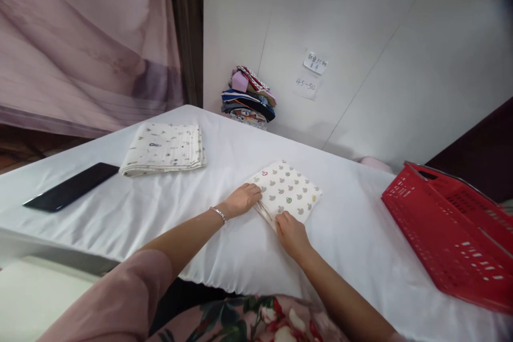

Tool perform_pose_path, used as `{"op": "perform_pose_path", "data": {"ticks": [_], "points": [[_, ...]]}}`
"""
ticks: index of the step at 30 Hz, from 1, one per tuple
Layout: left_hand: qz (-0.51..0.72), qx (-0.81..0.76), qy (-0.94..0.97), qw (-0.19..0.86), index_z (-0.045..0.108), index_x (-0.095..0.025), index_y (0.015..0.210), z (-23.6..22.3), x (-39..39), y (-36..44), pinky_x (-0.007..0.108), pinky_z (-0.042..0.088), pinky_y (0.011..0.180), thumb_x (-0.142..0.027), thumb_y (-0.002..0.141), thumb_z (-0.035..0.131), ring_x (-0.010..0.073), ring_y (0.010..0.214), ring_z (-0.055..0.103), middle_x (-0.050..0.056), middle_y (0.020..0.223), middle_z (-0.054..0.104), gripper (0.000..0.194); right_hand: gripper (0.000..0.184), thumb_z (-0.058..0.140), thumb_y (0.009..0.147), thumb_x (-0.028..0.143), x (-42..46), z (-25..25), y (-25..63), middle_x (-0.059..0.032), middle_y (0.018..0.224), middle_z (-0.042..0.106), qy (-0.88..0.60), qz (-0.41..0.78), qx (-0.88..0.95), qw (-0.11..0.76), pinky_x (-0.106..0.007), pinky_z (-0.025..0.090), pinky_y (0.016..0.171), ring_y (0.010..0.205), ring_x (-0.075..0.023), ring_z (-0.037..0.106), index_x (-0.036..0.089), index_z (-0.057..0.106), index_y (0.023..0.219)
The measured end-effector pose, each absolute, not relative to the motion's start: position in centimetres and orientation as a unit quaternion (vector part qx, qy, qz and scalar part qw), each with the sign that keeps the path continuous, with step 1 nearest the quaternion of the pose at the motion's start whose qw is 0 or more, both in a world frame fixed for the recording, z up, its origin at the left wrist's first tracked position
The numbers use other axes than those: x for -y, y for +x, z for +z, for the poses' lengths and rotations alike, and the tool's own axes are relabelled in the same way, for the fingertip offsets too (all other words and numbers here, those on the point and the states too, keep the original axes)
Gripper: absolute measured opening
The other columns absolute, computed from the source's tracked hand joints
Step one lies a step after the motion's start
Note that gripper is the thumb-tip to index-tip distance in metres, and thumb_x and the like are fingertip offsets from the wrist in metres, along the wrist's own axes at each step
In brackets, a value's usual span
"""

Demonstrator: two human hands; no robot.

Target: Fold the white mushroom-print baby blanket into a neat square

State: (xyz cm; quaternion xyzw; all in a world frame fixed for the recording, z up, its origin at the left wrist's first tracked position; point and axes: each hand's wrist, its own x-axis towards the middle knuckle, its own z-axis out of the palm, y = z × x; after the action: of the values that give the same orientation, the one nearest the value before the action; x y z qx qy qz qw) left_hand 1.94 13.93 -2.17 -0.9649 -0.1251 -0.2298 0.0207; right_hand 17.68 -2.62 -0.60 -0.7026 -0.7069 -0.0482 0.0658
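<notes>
A folded white cloth (286, 187) printed with small grey shapes and a few coloured ones lies in front of me. My left hand (242, 199) is closed on its left corner, and a bracelet circles that wrist. Closer to me, my right hand (292, 234) pinches the cloth's near corner. Between the two hands the layered folded edge shows. Another folded cloth (164, 147), white with small dark prints, rests to the left, apart from both hands.
A white-covered table (240, 246) carries everything. A black tablet-like slab (74, 187) lies at the left, and a red plastic basket (449, 230) stands at the right. Beyond the far edge are a stack of folded fabrics (249, 97) and a wall with paper notes (306, 85).
</notes>
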Motion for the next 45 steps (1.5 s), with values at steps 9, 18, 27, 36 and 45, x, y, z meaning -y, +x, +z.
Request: {"op": "perform_pose_path", "data": {"ticks": [9,18,27,36,45], "points": [[-0.234,0.129,-0.964,-0.001,0.059,-0.018,0.086,-2.2,-13.9,1.5,0.031,0.040,0.077,-0.012,0.084,0.043,0.0170,0.085,0.051,0.006,0.089,0.060,0.017,0.013,0.046,0.083,0.013,3.2,-1.1,17.3,-0.0042,0.087,0.056,-0.707,-0.072,0.696,0.097,-0.027,0.036,0.065,0.082,-0.0182,0.051,0.020,0.056,0.088],[-0.297,0.230,-0.924,-0.072,0.062,-0.018,0.083,-1.0,-12.8,3.7,0.034,0.041,0.077,-0.010,0.071,0.051,0.0182,0.083,0.055,0.004,0.084,0.062,0.017,0.020,0.047,0.076,0.003,3.2,-2.7,17.2,-0.0043,0.085,0.054,-0.689,-0.110,0.712,0.076,-0.028,0.033,0.064,0.077,-0.0185,0.047,0.018,0.056,0.086],[-0.310,0.330,-0.887,-0.091,0.059,-0.018,0.076,-2.8,-12.4,5.6,0.034,0.040,0.079,-0.018,0.080,0.047,0.0184,0.084,0.053,0.005,0.084,0.060,0.012,0.013,0.048,0.079,0.009,4.7,-1.4,17.6,-0.0047,0.087,0.055,-0.655,-0.041,0.743,0.134,-0.028,0.038,0.068,0.082,-0.0182,0.048,0.019,0.057,0.082],[-0.349,0.318,-0.871,-0.138,0.059,-0.020,0.078,-3.6,-12.2,5.0,0.033,0.041,0.083,-0.019,0.080,0.047,0.0174,0.087,0.054,0.003,0.087,0.061,0.012,0.035,0.044,0.086,0.027,-1.7,1.8,20.3,-0.0105,0.127,0.048,-0.640,0.010,0.729,0.242,-0.038,0.032,0.098,0.119,-0.0224,0.040,0.019,0.052,0.119],[-0.287,0.439,-0.845,-0.102,0.058,-0.019,0.109,-1.0,-13.9,7.4,0.038,0.033,0.100,-0.025,0.082,0.046,0.0216,0.116,0.046,0.007,0.122,0.056,0.030,0.062,0.028,0.090,0.052,-2.5,-2.1,18.6,-0.0131,0.150,0.014,-0.675,0.085,0.727,0.093,-0.048,0.005,0.108,0.138,-0.0274,0.006,0.015,0.027,0.141]]}}
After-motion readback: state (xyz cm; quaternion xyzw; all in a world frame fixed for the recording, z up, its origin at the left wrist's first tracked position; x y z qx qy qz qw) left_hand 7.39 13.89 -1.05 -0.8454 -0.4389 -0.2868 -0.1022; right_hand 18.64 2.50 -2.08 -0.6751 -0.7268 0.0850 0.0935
